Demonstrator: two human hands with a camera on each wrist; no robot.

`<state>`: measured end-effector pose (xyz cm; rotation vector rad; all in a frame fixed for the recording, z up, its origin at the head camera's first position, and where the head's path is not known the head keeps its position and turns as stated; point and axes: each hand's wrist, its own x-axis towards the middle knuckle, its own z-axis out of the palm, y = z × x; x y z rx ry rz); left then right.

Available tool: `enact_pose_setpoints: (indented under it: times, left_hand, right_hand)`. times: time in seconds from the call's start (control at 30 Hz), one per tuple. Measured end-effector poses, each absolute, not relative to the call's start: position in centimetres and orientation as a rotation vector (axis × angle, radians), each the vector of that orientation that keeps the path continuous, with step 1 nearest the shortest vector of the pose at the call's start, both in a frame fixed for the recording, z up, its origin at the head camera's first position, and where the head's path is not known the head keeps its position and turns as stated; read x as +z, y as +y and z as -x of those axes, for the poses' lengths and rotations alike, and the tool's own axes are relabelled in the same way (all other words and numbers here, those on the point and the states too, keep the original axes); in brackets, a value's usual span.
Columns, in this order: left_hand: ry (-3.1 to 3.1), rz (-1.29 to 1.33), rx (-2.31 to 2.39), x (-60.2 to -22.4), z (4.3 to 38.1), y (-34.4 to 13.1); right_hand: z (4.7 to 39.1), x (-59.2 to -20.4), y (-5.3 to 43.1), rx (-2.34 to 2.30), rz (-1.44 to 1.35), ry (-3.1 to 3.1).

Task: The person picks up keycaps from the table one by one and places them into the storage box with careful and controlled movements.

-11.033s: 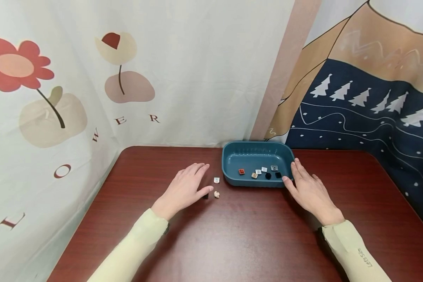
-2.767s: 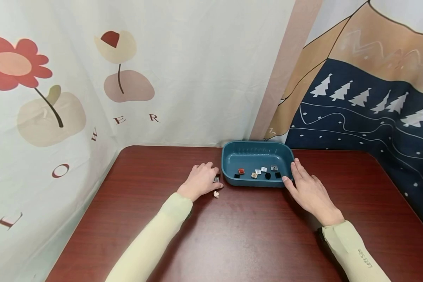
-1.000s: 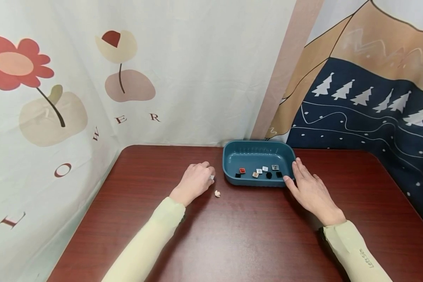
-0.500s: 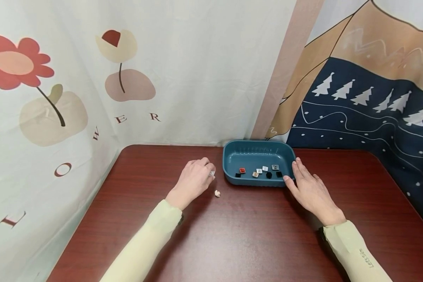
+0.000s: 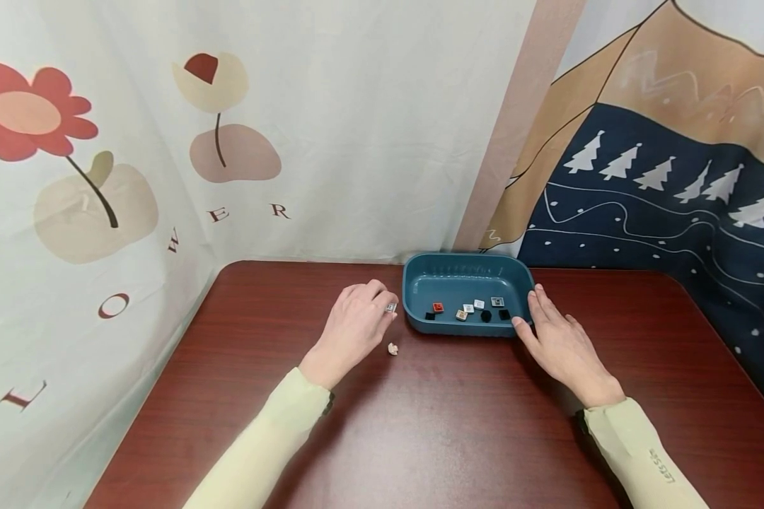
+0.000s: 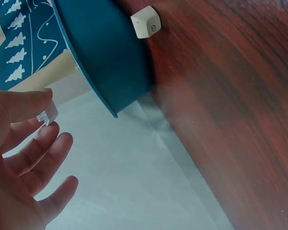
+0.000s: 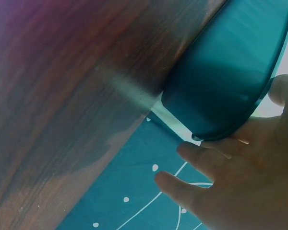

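Note:
My left hand (image 5: 350,329) pinches a small white keycap (image 5: 391,307) between thumb and fingertips, just left of the blue tray (image 5: 465,329). In the left wrist view this keycap (image 6: 49,115) is held on edge above the table, the other fingers spread loosely. A cream keycap (image 5: 392,349) lies on the table below that hand; a small mark shows on its side in the left wrist view. My right hand (image 5: 566,350) rests against the tray's right end with straight fingers, thumb at the front corner of the rim.
Several keycaps sit inside the tray: a red one (image 5: 438,307), a tan one (image 5: 461,315), white, grey and black ones. The dark red wooden table (image 5: 446,424) backs onto a printed curtain (image 5: 356,141) just behind the tray.
A black keycap from the table now sits in the tray's front left. My left hand has picked up the white keycap and moved slightly toward the tray; the right hand stays put.

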<state>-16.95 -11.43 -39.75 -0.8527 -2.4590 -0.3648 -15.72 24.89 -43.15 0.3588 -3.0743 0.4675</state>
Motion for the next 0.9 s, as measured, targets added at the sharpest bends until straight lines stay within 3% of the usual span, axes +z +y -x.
enact_pose_setpoints:
  times: [0.9]
  left_hand:
    - [-2.346,0.899,-0.465,-39.9,18.0,-8.7]
  right_hand:
    - [15.8,-43.1,24.9,0.488,-0.35,-3.092]
